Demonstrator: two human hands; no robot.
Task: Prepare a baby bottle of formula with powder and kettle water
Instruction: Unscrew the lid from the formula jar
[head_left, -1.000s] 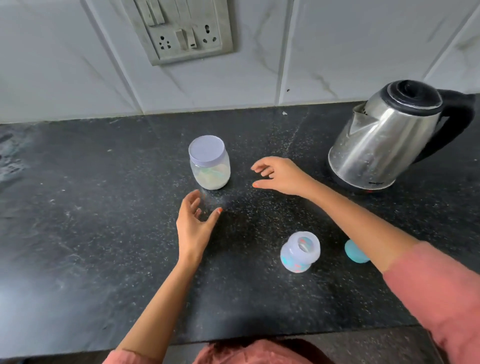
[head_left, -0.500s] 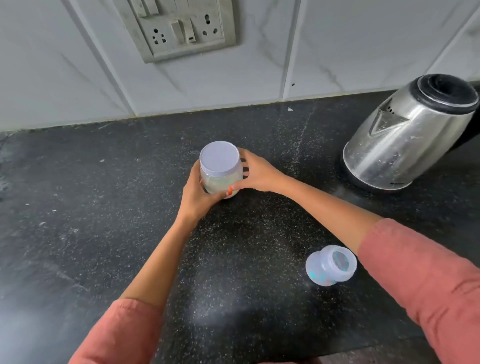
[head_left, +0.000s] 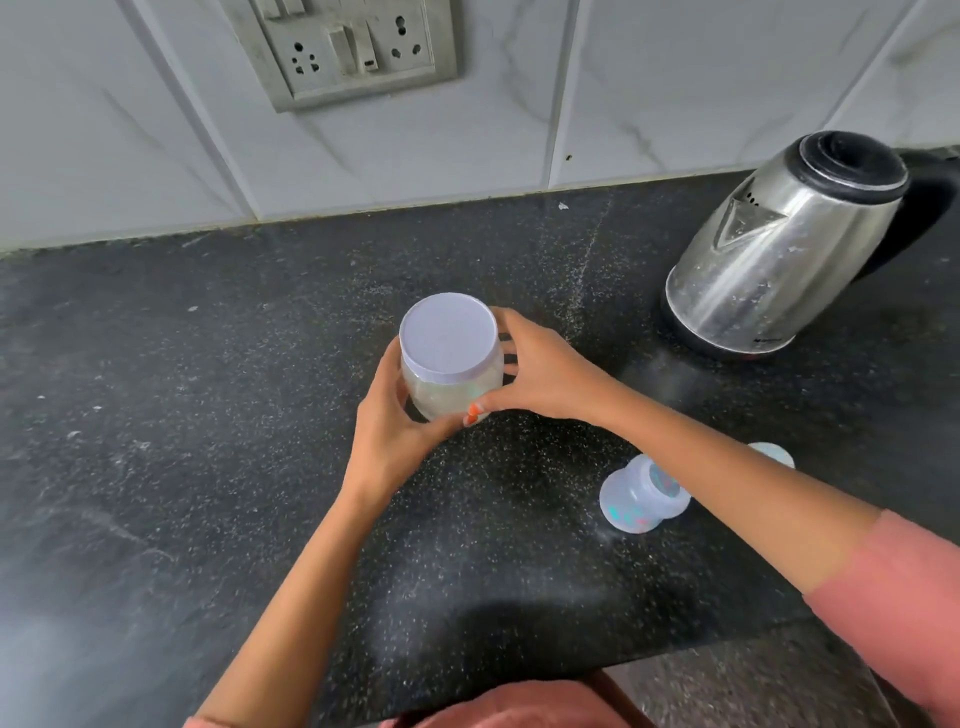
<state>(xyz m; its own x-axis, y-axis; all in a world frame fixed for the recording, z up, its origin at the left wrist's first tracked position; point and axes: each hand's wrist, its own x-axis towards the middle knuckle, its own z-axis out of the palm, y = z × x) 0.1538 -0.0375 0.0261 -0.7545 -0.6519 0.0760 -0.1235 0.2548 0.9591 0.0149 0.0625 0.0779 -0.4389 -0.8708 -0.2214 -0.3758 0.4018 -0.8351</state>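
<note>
A clear powder jar (head_left: 451, 384) with a white lid (head_left: 448, 332) stands at the middle of the black counter (head_left: 208, 415). My left hand (head_left: 392, 441) wraps its left side and my right hand (head_left: 540, 371) grips its right side, so both hold the jar. A small translucent baby bottle (head_left: 641, 501) stands open near my right forearm. A pale blue cap (head_left: 774, 454) peeks out behind that forearm, mostly hidden. The steel kettle (head_left: 789, 244) with a black lid and handle stands at the back right.
A white tiled wall with a socket and switch plate (head_left: 345, 49) rises behind the counter. The counter's front edge (head_left: 519, 686) runs just above my pink clothing at the bottom of the view.
A second ago both hands hovered open near the jar; they then closed on its sides. Since half a second ago the grip looks unchanged, and the view has moved closer.
</note>
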